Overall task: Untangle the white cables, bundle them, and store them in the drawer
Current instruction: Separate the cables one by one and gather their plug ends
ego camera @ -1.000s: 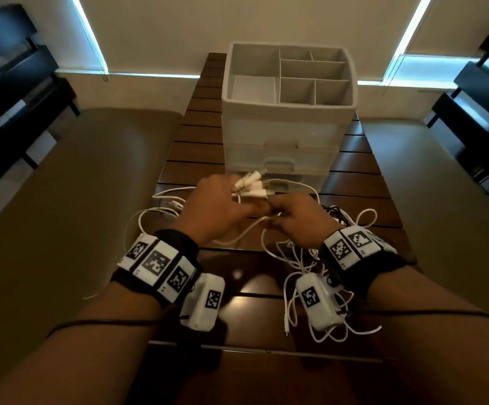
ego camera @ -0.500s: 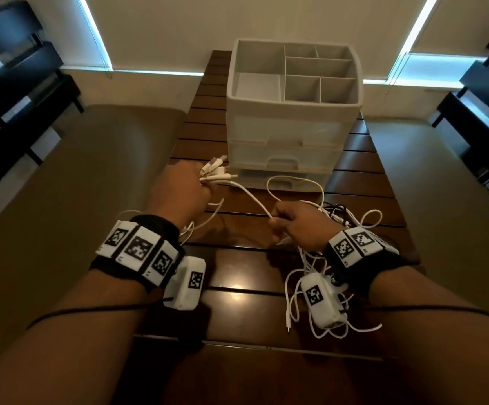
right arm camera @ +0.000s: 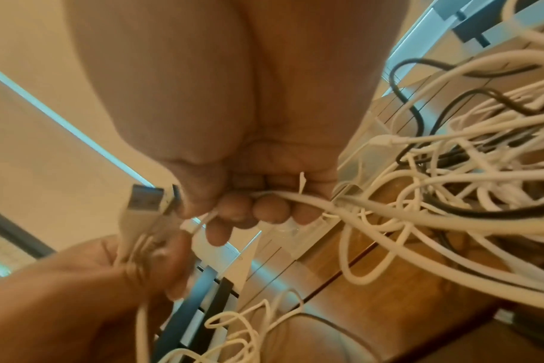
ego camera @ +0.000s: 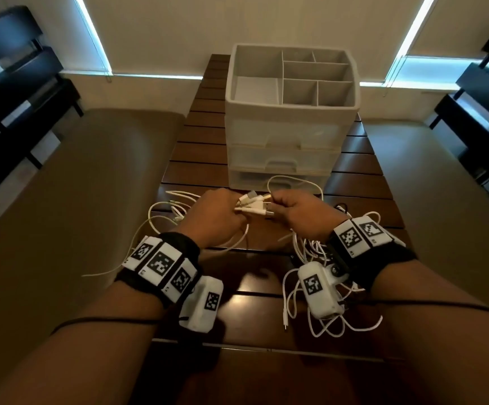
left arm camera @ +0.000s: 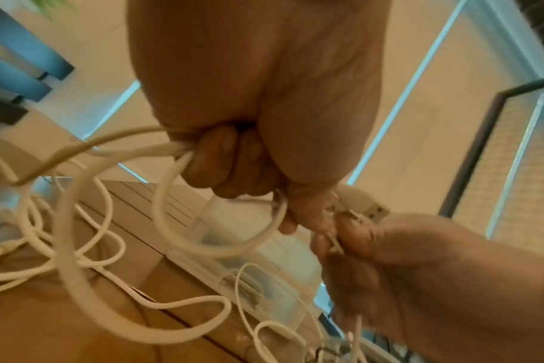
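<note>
Now left hand (ego camera: 214,217), right hand (ego camera: 297,213) both grip white cables (ego camera: 253,204); drawer unit (ego camera: 284,147) drawers closed

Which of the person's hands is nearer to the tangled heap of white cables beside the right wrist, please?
Right. The right hand is directly above the tangled heap of white cables and grips strands running into it; the left hand is off to the heap's left.

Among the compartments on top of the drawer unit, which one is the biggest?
The left compartment of the drawer unit: it runs the tray's full depth, front to back, while the other four on its right are smaller cells split by dividers.
</note>
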`<action>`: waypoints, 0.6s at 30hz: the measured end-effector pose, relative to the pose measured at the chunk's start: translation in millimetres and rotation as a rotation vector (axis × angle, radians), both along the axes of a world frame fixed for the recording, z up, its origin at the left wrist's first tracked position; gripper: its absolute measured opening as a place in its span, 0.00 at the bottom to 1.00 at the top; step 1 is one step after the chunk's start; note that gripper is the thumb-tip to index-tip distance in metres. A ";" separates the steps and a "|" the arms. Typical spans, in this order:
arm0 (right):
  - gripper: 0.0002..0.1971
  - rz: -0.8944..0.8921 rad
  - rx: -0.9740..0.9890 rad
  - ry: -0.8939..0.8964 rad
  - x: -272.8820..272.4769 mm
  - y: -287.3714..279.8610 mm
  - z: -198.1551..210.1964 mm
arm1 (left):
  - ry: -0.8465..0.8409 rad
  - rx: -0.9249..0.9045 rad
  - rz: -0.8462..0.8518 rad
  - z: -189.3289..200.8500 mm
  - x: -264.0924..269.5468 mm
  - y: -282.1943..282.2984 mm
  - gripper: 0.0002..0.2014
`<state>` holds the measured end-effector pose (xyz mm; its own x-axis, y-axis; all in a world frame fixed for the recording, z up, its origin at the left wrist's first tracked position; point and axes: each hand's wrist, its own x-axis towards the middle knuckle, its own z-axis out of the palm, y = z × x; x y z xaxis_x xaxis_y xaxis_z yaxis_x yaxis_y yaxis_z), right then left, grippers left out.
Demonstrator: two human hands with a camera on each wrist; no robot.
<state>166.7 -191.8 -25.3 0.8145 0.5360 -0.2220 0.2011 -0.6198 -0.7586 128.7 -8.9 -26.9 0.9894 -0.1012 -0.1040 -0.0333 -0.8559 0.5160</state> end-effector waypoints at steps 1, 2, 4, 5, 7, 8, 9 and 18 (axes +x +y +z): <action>0.09 0.006 -0.003 0.001 0.2 -1.7 -2.1 | -0.035 -0.048 0.058 -0.3 2.0 4.7 0.08; 0.08 0.012 -0.034 0.005 0.6 -4.8 -4.7 | -0.072 -0.107 0.143 1.7 4.4 10.8 0.08; 0.08 0.013 -0.136 0.029 0.6 -13.0 -13.1 | -0.133 -0.153 0.325 5.9 9.1 27.1 0.08; 0.08 0.000 -0.163 0.043 0.6 -16.6 -16.8 | -0.149 -0.109 0.390 8.5 10.6 35.6 0.09; 0.09 -0.017 -0.181 0.037 -1.1 -18.5 -18.8 | -0.131 0.049 0.429 11.0 10.6 45.1 0.09; 0.09 -0.010 -0.194 0.015 -2.1 -16.1 -17.5 | -0.129 0.113 0.413 12.9 7.6 42.6 0.08; 0.09 0.009 -0.205 -0.009 -2.2 -12.5 -16.3 | -0.146 0.133 0.373 12.9 4.9 37.0 0.08; 0.08 0.046 -0.023 -0.039 0.9 -3.1 -0.3 | -0.022 -0.283 0.127 2.0 -3.3 -12.4 0.13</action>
